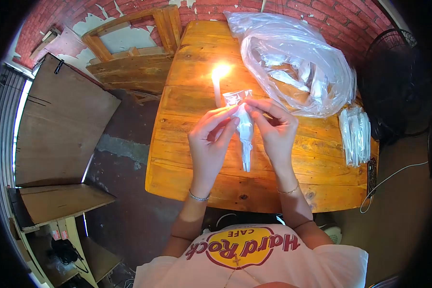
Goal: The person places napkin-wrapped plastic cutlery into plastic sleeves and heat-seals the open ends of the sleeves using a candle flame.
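Both of my hands meet over the middle of the wooden table, holding a narrow clear plastic packet [245,126] with white content inside. My left hand [210,132] pinches its upper left side between thumb and fingers, and my right hand [275,128] pinches the upper right side. The packet's loose transparent end points away from me, and its thin white end hangs toward me. Just beyond my left hand stands a lit white candle [217,91], its flame left of the packet's loose end.
A large open plastic bag [321,53] with white items lies at the back right. Flat packets [355,136] are stacked at the table's right edge, near a dark remote-like object [372,176]. A dark chair-like shape stands right; wooden boards lean at left.
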A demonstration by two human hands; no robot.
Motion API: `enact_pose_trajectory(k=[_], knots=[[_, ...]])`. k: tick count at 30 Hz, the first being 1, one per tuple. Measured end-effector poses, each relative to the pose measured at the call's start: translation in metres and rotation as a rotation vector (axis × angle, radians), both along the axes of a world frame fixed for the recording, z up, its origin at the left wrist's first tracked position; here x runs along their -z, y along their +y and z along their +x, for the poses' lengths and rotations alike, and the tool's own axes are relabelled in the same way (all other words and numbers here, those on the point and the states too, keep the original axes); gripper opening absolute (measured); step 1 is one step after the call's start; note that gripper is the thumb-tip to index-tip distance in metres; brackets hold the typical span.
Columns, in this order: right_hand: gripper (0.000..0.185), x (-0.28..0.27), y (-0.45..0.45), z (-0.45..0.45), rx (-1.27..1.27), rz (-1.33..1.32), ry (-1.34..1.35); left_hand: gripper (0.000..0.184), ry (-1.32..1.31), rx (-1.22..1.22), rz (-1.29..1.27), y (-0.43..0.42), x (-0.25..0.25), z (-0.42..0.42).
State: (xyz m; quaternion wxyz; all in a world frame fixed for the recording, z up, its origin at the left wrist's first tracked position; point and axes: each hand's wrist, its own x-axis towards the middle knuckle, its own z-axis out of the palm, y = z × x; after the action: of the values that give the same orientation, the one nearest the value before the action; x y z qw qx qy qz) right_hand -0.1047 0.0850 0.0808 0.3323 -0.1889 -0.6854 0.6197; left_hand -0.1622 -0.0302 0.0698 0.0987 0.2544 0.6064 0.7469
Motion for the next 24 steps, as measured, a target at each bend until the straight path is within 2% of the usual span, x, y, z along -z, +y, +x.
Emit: enact_pose_trajectory(k=[12, 15, 19, 22, 24], knots=[[0.015, 0.002, 0.002, -0.006, -0.006, 0.009, 0.005, 0.029, -0.071, 0.042, 0.031, 0.005, 0.002, -0.005], [0.017, 0.001, 0.0, -0.007, -0.026, -0.072, 0.154, 0.03, -0.074, 0.049, 0.019, 0.003, 0.001, -0.004], [0.019, -0.012, 0.01, -0.002, -0.179, -0.447, 0.082, 0.031, 0.045, 0.105, -0.009, -0.004, -0.004, 0.002], [0.015, -0.007, 0.017, 0.008, -0.301, -0.308, -0.026, 0.027, 0.079, 0.128, -0.017, -0.012, -0.006, 0.011], [0.012, -0.012, 0.01, 0.017, -0.26, -0.244, -0.003, 0.022, 0.051, 0.128, 0.035, -0.017, -0.008, 0.017]])
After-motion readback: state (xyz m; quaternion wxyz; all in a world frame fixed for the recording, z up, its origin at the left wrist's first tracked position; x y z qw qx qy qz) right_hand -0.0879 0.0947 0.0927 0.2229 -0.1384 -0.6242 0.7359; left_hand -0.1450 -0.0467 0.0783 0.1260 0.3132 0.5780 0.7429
